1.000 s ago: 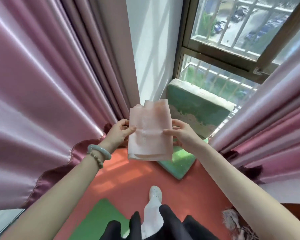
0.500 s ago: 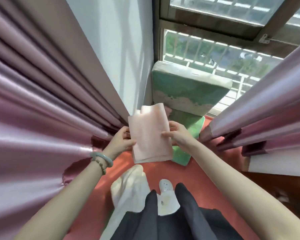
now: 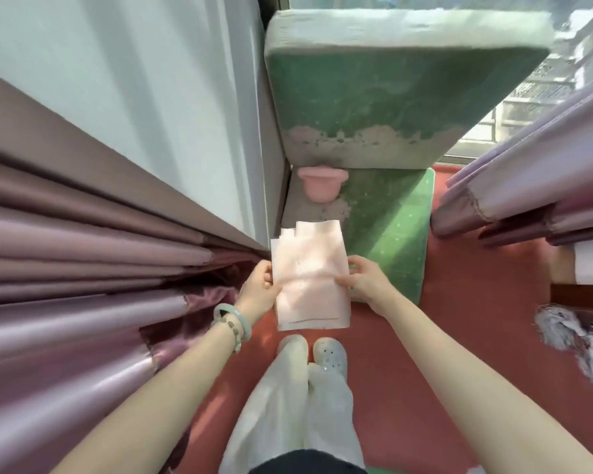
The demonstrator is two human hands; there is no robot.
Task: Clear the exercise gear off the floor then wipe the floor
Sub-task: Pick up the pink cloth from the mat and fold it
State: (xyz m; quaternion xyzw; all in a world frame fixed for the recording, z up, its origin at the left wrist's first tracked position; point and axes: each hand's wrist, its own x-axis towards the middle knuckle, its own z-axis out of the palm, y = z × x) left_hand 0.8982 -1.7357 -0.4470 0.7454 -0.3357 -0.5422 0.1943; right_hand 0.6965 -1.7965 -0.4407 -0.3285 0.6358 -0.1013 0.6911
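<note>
I hold a folded pale pink cloth (image 3: 310,278) flat in front of me above the red floor (image 3: 476,336). My left hand (image 3: 259,290) pinches its left edge and my right hand (image 3: 367,283) pinches its right edge. Beyond the cloth a green folding mat (image 3: 394,227) lies on the floor, its thick upper section (image 3: 384,94) standing up against the window. A small pink object (image 3: 322,184) sits on the mat at the fold, near the wall.
Pink curtains (image 3: 83,285) hang close on the left and more curtain folds (image 3: 528,186) on the right. A white wall (image 3: 134,97) stands ahead left. A fluffy grey-white item (image 3: 575,336) lies at the right edge. My feet (image 3: 312,354) stand on the red floor.
The view has tipped downward and moved closer to the green mat. Both feet now stand together below the cloth. My hands keep the same hold on the cloth.
</note>
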